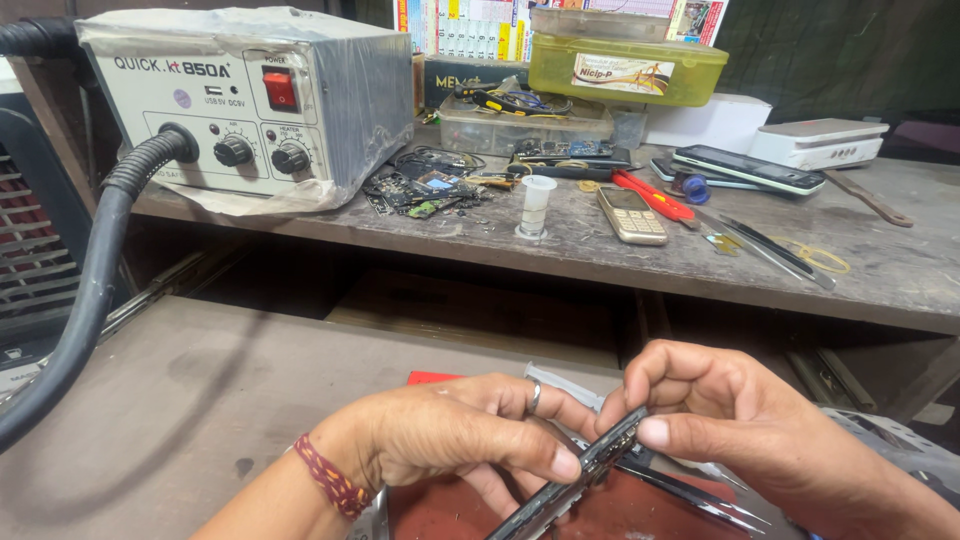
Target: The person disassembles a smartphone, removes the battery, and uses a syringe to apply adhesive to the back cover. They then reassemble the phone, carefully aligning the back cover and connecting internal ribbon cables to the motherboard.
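Desk [900, 270]: worn grey wood, upper shelf across the back, lower surface toward you.

Hot-air rework station [235, 100]: grey metal box at the shelf's left end, red switch, two black knobs, part-wrapped in plastic film. Its black corrugated hose [90, 280] drops down the left side.

Storage boxes [625, 65]: a yellow-green lidded tub stacked over clear trays, rear centre. White box beside them to the right.

Your left hand [450, 435]: ring on one finger, red woven band at the wrist, thumb and fingers pinched onto the phone's lower stretch.

Your right hand [730, 415]: fingers curled over the upper end, thumb pressed along the edge. Both hands are clamped on the one item, close together.

Phone body [585, 475]: thin, dark, held edge-on and tilted, low centre, above a red mat [620, 505]. Whether it is a frame or a full handset cannot be told. My judgement: keep the pressure on the edges, not the flat face, and work low over the mat so any loosened part lands there.

Smartphone [750, 168]: lying flat, shelf right.

Keypad phone [630, 213]: gold-toned, shelf centre.

Circuit boards [425, 188]: loose pile beside the station.

Red-handled tool [650, 195], tweezers [770, 245]: right of the keypad phone.

Small white bottle [537, 205]: upright, shelf front.
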